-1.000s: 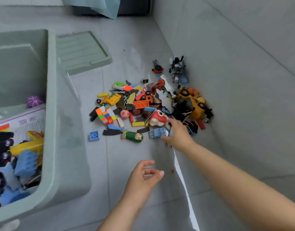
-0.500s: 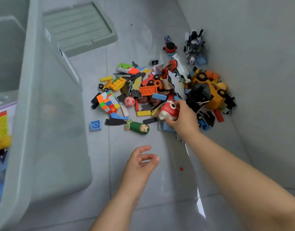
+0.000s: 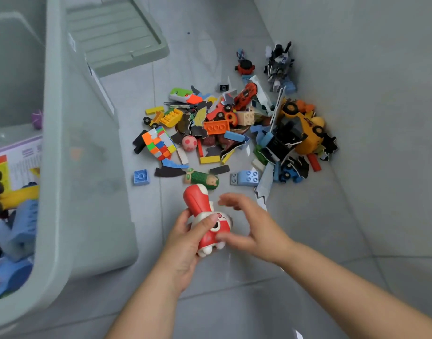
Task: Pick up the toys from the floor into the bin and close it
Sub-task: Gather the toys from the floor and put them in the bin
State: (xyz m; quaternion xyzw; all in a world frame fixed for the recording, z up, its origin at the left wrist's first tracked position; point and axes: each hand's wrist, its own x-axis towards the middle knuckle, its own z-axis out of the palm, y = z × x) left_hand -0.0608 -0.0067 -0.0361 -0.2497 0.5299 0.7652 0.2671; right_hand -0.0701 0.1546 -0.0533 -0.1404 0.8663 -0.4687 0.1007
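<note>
A red and white toy figure [image 3: 202, 206] is held in mid air above the floor, gripped by my left hand [image 3: 185, 243] with the thumb across its face. My right hand [image 3: 256, 226] is beside it, fingers spread and blurred, with its lower fingers at the toy's right side. Beyond the hands lies a pile of toys [image 3: 234, 133] on the grey floor: bricks, a scrambled cube [image 3: 158, 143], a pink ball [image 3: 189, 143], a yellow truck [image 3: 305, 128], a green doll [image 3: 202, 179]. The pale green bin [image 3: 70, 192] stands at left with toys inside.
The bin's lid [image 3: 117, 35] lies on the floor behind the bin. A grey wall [image 3: 368, 81] rises right of the pile. A blue brick [image 3: 140, 177] lies apart near the bin's side. Bare floor tiles stretch below my arms.
My right hand lifted the red and white toy out of the pile and brought it toward me. My left hand rose and took hold of it. The right hand's fingers have spread.
</note>
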